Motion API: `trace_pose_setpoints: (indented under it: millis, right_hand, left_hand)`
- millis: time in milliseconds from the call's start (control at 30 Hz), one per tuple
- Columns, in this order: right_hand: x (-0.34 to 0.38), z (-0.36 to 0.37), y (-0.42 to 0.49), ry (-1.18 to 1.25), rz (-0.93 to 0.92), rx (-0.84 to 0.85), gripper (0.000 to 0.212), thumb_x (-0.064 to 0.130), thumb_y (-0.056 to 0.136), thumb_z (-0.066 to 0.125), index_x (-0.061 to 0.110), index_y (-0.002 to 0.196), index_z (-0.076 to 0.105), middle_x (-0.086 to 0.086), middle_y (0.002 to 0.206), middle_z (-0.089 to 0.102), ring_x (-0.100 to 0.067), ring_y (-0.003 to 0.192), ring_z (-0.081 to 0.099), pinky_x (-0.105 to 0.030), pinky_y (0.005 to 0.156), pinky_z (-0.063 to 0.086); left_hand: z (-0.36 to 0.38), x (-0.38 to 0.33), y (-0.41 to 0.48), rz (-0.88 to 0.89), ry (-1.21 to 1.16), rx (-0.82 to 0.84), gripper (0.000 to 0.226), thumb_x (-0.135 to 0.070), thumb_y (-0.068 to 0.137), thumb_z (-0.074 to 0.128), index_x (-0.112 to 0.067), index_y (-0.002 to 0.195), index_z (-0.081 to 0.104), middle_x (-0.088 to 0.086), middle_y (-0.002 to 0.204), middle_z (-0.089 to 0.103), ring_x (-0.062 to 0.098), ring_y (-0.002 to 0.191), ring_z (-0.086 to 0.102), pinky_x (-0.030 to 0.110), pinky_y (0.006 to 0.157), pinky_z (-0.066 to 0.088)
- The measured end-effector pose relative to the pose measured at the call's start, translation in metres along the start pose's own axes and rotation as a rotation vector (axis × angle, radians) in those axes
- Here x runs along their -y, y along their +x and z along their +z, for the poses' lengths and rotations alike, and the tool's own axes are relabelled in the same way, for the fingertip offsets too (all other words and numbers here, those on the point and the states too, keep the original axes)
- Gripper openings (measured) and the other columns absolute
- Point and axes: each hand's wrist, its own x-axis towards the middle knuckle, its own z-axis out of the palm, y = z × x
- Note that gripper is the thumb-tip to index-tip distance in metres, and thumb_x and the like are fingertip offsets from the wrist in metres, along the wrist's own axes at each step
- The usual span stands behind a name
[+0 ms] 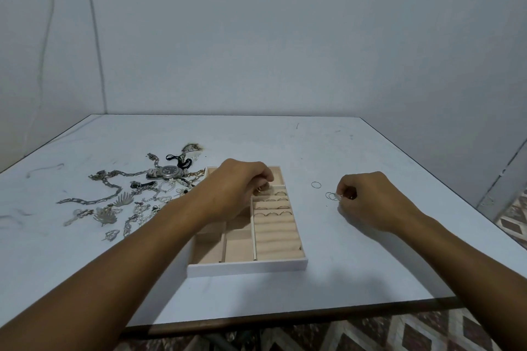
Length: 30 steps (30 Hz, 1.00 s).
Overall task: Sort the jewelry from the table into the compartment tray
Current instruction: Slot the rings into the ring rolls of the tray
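A white compartment tray (248, 267) with beige lining sits mid-table. Its right column of ring rolls (275, 232) holds several rings in the upper slots. My left hand (242, 184) hovers over the tray's upper part, fingers curled, pinching a small gold ring (259, 189) at the ring rolls. My right hand (368, 198) rests on the table right of the tray, fingertips pinching a thin silver ring from a small cluster of rings (332, 196). Another thin ring (316, 184) lies alone just beyond.
A tangled pile of jewelry lies left of the tray: a wristwatch (168, 171), silver chains (97, 201), pendants (105, 215) and bracelets. The table's front edge (285, 315) is near me; patterned floor shows below and at right. A wall stands behind.
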Motion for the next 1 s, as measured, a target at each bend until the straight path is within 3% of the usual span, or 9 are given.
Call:
trace_pose_setpoints:
  millis: [233,467,600,733,1000]
  right_hand:
    - [0.022,-0.006,-0.002,0.055,-0.122,-0.054,0.005,0.016,0.084,0.061,0.020,0.081,0.062,0.007,0.072,0.059,-0.012,0.069,0.054,-0.027,0.058,0.042]
    - [0.051,-0.007,-0.010,0.292,-0.157,-0.046,0.013,0.012,0.083,0.061,0.024,0.082,0.067,0.007,0.078,0.067,-0.013,0.071,0.062,-0.020,0.063,0.047]
    - [0.060,-0.006,-0.013,0.332,-0.201,-0.007,0.017,0.014,0.086,0.061,0.029,0.084,0.067,0.010,0.075,0.066,-0.003,0.063,0.058,-0.009,0.055,0.041]
    - [0.064,-0.007,-0.015,0.354,-0.201,0.050,0.024,0.012,0.087,0.058,0.032,0.085,0.072,0.013,0.072,0.064,-0.006,0.068,0.062,-0.009,0.054,0.041]
    - [0.067,-0.003,-0.017,0.356,-0.238,0.088,0.016,0.013,0.083,0.069,0.028,0.086,0.071,0.009,0.071,0.064,-0.001,0.058,0.053,-0.009,0.056,0.040]
  left_hand:
    - [-0.006,0.002,-0.017,-0.040,-0.032,-0.004,0.018,-0.009,0.093,0.056,-0.018,0.099,0.071,-0.012,0.082,0.064,0.006,0.083,0.063,0.009,0.070,0.043]
    - [-0.015,0.001,-0.026,-0.045,0.024,0.053,0.020,-0.014,0.088,0.066,-0.020,0.106,0.074,-0.003,0.098,0.068,0.011,0.093,0.063,0.023,0.085,0.047]
    - [-0.018,0.002,-0.028,-0.039,0.069,0.053,0.023,-0.022,0.086,0.070,-0.023,0.108,0.073,-0.005,0.096,0.069,0.006,0.088,0.060,0.013,0.076,0.043]
    - [-0.019,0.002,-0.028,-0.064,0.077,0.042,0.023,-0.023,0.083,0.073,-0.024,0.106,0.074,-0.007,0.097,0.072,-0.001,0.080,0.057,0.000,0.067,0.037]
    - [-0.019,-0.002,-0.027,-0.160,0.117,0.070,0.021,-0.019,0.087,0.066,-0.028,0.104,0.074,-0.008,0.101,0.072,-0.001,0.076,0.055,0.003,0.063,0.036]
